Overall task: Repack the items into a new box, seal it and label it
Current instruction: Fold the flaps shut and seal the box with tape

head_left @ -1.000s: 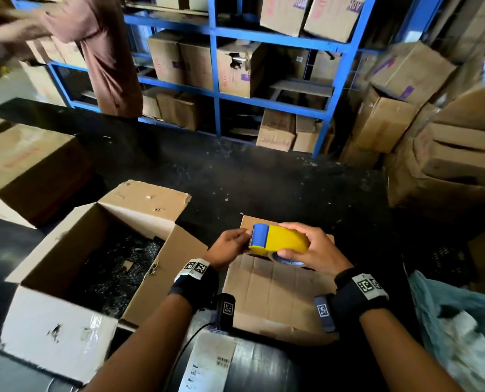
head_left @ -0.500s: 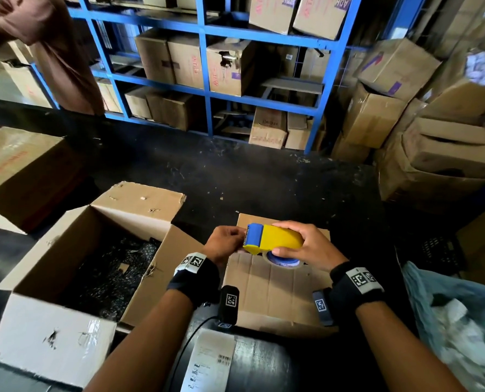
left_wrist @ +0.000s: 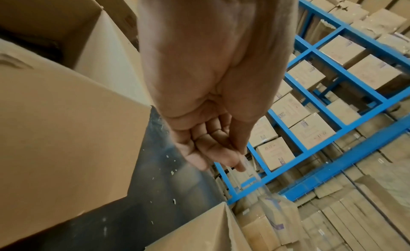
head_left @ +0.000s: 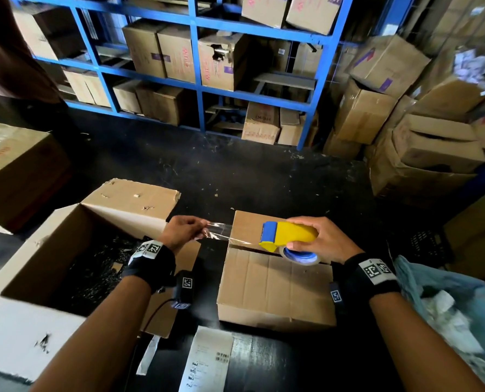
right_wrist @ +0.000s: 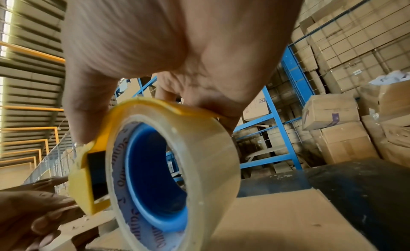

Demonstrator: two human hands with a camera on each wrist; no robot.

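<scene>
Shelving point(head_left: 196, 89), blue steel, runs along the far side, loaded with brown cartons; more cartons point(head_left: 422, 128) heaped at far right. Black worktable point(head_left: 235, 176) fills the middle ground, dusty and flecked with scraps.

Open box point(head_left: 66, 250) sits at near left, flaps up, dark contents inside, not identifiable. 1 closed carton point(head_left: 12, 168) lies further left on the table.

New box point(head_left: 275, 290) rests at near centre, top flaps folded shut, the seam between them showing as a dark line across the far part of the lid. Printed label sheet point(head_left: 207, 360) lies flat on the table just near of this box. Blue bag point(head_left: 447, 312) with white crumpled paper at near right.

Tape dispenser point(head_left: 289, 234), yellow body with blue front, hovers over the box seam; the right wrist view shows the clear roll on a blue core point(right_wrist: 155, 175) standing just above the cardboard. Right hand point(head_left: 317, 239) is wrapped over the top of the dispenser, fingers on the far side, thumb curled under on the near side: a firm grasp.

Strip of clear tape point(head_left: 221, 234) stretches leftward from the dispenser front, past the box's left edge, to the left hand point(head_left: 182, 230). Left hand pinches the free end between thumb and fingertips point(left_wrist: 235, 160), held off the box, over the gap between the 2 boxes. Tape is taut, not stuck down along the visible span.
</scene>
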